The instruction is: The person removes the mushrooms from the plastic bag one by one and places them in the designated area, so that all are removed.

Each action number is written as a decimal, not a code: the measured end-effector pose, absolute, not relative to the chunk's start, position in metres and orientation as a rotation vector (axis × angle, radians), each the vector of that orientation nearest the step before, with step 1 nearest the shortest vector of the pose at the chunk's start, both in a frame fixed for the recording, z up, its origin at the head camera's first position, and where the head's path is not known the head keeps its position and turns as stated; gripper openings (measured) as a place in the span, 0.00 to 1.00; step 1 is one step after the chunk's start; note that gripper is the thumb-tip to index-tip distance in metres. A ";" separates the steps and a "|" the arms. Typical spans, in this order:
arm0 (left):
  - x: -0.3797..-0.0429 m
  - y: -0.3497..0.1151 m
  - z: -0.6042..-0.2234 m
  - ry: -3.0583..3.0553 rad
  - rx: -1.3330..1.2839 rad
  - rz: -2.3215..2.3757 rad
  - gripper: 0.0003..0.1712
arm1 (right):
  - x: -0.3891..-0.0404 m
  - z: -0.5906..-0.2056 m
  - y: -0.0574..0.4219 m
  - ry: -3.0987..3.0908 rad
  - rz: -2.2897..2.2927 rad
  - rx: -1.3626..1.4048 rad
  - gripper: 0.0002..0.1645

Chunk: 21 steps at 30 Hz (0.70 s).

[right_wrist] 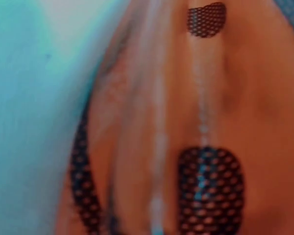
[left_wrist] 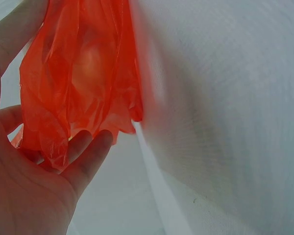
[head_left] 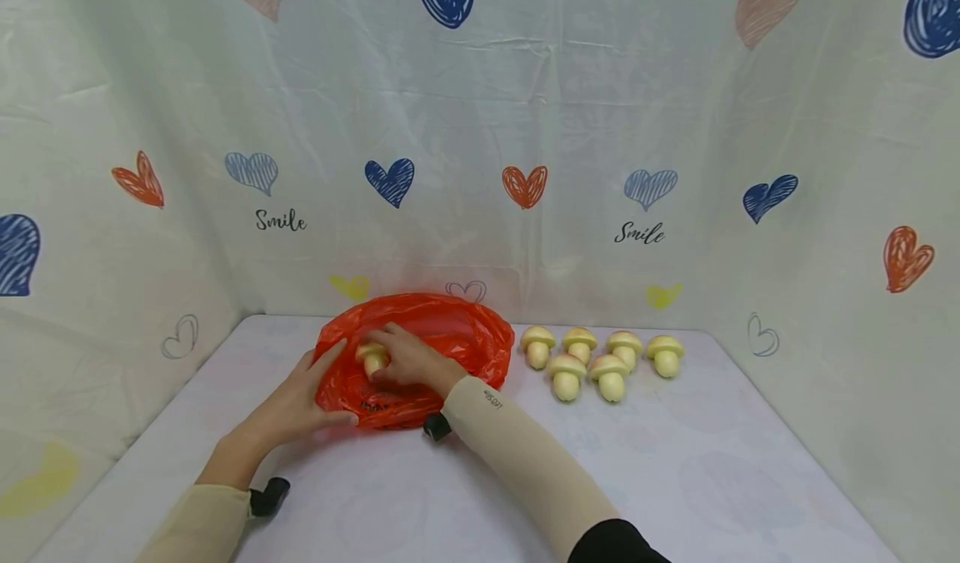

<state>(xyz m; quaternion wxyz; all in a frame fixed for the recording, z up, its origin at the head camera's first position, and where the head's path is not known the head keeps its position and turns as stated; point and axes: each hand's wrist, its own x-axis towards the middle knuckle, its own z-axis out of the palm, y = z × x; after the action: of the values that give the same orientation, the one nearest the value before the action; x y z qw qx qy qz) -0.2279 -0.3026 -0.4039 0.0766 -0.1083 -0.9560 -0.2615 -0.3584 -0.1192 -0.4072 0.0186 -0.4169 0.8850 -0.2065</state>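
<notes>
In the head view a red plastic bag (head_left: pixel 480 338) stands on the table with its mouth gaping upward. My left hand (head_left: pixel 300 401) rests against the bag's left side, thumb and fingers spread wide apart. Seen from the left wrist, the fingers (left_wrist: pixel 90 156) touch the thin red plastic, and a pale round shape shows faintly through it. Inside the bag's mouth, my right hand (head_left: pixel 412 359) pinches a cream-coloured mushroom (head_left: pixel 372 356) between thumb and fingers. The right wrist view is blurred and filled with red plastic (right_wrist: pixel 264 98) bearing dark dotted print.
Several similar mushrooms (head_left: pixel 566 377) stand in two rows right of the bag. A white cloth covers the table (head_left: pixel 675 480). Behind it hangs a pale curtain (head_left: pixel 585 130) printed with hearts. Small black cameras (head_left: pixel 270 496) are worn at the wrists.
</notes>
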 end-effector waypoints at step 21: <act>-0.227 -0.302 -0.402 -2.879 -0.306 -0.781 0.65 | -0.360 -0.406 -0.113 2.741 -0.630 -1.319 0.36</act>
<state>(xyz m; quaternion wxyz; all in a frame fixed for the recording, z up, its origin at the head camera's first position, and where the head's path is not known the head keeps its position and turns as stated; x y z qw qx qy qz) -0.2271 -0.3017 -0.4020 0.0712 -0.1019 -0.9576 -0.2598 -0.3597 -0.1128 -0.4057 0.0175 -0.4244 0.8823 -0.2028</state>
